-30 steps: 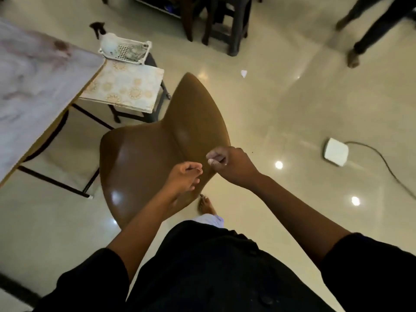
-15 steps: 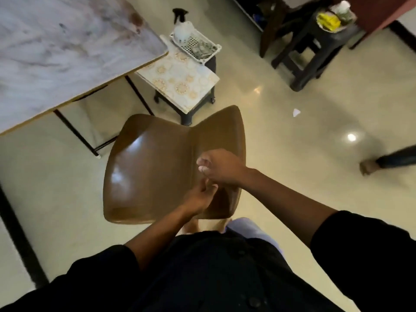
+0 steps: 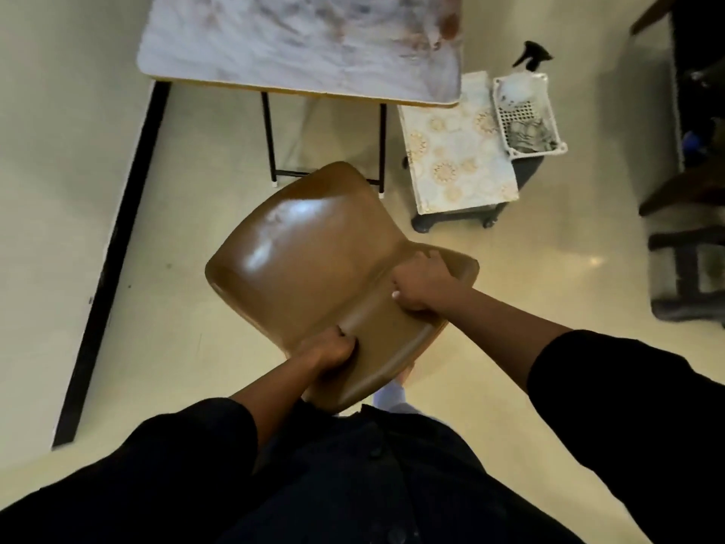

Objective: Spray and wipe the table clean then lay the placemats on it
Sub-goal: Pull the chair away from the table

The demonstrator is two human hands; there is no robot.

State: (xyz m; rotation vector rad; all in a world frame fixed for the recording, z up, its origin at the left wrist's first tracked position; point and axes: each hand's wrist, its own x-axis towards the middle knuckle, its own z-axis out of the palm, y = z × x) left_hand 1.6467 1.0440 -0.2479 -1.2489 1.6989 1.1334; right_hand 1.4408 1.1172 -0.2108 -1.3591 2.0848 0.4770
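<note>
Table (image 3: 298, 45) marbled, stained; hands grip glossy chair (image 3: 314, 261).

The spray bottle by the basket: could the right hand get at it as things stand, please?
Probably not yet. The right hand grips the chair back, as does the left hand, and the spray bottle stands well beyond, at the far end of the stool beside the table.
</note>
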